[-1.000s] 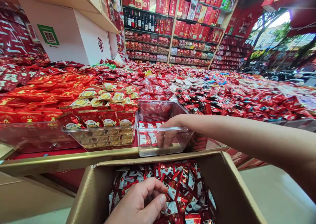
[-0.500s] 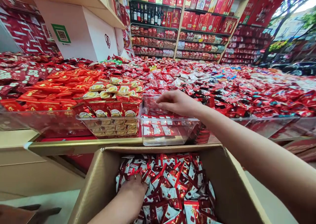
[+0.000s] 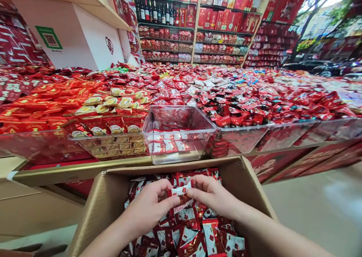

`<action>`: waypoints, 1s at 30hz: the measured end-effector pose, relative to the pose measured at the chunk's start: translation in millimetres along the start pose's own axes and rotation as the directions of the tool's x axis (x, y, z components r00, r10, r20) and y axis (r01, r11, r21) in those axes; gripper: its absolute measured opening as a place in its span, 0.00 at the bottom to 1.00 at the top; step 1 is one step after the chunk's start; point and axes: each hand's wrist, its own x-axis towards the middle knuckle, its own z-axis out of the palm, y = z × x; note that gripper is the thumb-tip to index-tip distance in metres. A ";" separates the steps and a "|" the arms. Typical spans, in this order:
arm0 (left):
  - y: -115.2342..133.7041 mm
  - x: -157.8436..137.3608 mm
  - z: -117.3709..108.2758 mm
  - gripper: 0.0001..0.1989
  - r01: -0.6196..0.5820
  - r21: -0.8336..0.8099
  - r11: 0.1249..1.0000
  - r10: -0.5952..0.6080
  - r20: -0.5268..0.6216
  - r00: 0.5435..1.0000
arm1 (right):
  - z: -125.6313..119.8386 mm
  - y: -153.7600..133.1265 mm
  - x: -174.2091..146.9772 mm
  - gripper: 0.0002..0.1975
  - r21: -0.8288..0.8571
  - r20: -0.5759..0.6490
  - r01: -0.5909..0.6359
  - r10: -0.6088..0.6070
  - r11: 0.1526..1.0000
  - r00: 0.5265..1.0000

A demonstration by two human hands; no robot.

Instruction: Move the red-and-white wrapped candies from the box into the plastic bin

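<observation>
Over the open cardboard box (image 3: 256, 189), my left hand (image 3: 151, 202) and my right hand (image 3: 212, 194) meet with fingers closed on a red and white candy packet (image 3: 181, 191). The left thumb presses its lower left side, while the right thumb and fingers pinch its right end. A second packet may lie beneath it; I cannot tell. Loose candy packets (image 3: 195, 236) of the same look fill the box below. Just beyond the box stands a clear plastic bin (image 3: 181, 157) with similar packets laid flat in rows at its bottom.
Durian candy packets (image 3: 113, 128) fill the bin to the left, with orange-red packets (image 3: 34, 125) further left. On the right, more clear bins (image 3: 240, 140) hold red packets. A gold-edged counter (image 3: 85, 166) borders the box. Shelves (image 3: 195, 34) with bottles and boxes stand behind.
My right hand has come back from the clear bin to the box. My left hand has risen out of the loose packets, and both now hold a candy packet. The view has shifted right.
</observation>
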 end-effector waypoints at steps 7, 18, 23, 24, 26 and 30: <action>-0.4 -1.6 5.5 0.12 0.043 -0.348 0.936 -0.079 -0.090 0.993 | 4.6 -5.7 0.7 0.21 0.336 -0.059 -0.075 0.100 0.939 0.993; 3.5 -4.4 8.4 0.15 0.069 -0.533 0.843 -0.102 -0.033 0.994 | 5.9 -5.7 -4.2 0.18 0.101 -0.125 0.102 -0.089 0.990 0.988; 7.3 -10.9 3.9 0.21 0.306 -0.811 0.499 -0.139 0.274 0.952 | 4.6 -11.4 -6.2 0.08 -0.188 -0.163 0.479 -0.508 0.858 0.846; 8.1 -12.0 3.4 0.18 0.326 -0.817 0.475 -0.134 0.299 0.945 | 5.0 -11.2 -6.5 0.08 -0.213 -0.164 0.511 -0.546 0.833 0.822; 9.5 -12.5 3.6 0.14 0.266 -0.836 0.480 -0.139 0.226 0.964 | 6.8 -9.8 -7.1 0.10 -0.219 -0.215 0.487 -0.529 0.845 0.821; 10.6 -7.1 8.0 0.18 0.011 -0.826 0.563 -0.143 -0.084 0.986 | 12.7 -8.8 -6.0 0.13 0.137 -0.298 0.229 -0.180 0.964 0.937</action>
